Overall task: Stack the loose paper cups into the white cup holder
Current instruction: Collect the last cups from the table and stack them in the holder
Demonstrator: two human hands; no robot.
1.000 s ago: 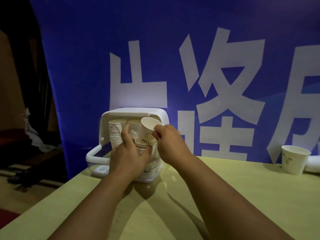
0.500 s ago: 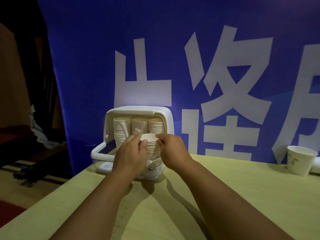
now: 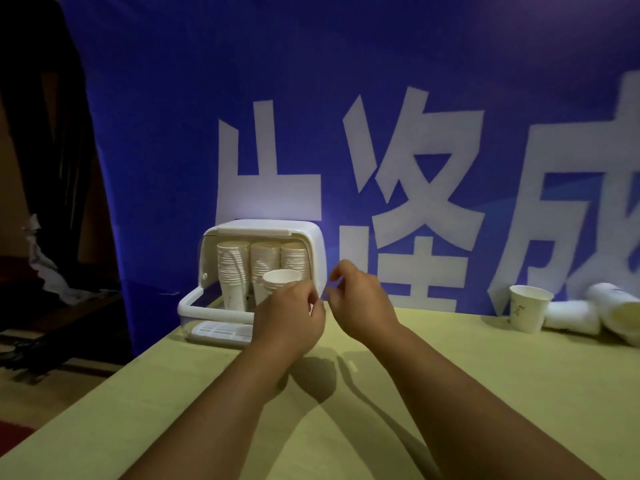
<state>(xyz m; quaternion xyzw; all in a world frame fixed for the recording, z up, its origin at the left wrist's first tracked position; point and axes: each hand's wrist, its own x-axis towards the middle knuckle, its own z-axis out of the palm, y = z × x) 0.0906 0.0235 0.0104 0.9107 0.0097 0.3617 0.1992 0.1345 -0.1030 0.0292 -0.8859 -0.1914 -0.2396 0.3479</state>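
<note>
The white cup holder (image 3: 313, 242) stands open at the table's far left, with three tall stacks of paper cups (image 3: 232, 268) in its back row. A shorter front stack (image 3: 281, 278) rises in front of them, its top cup's mouth facing up. My left hand (image 3: 289, 318) is wrapped around this front stack below the top cup. My right hand (image 3: 362, 299) hovers just right of the holder, fingers apart and holding nothing. One loose paper cup (image 3: 528, 308) stands upright at the far right.
Rolls of nested white cups (image 3: 573, 317) lie on their sides beyond the loose cup at the right edge. The yellow-green table (image 3: 467, 382) ends at a slanted left edge with floor below. A blue banner (image 3: 346, 98) hangs right behind the table.
My right hand pushed its cup down onto the front stack, let go and drew back to the right. My left hand stayed on the stack.
</note>
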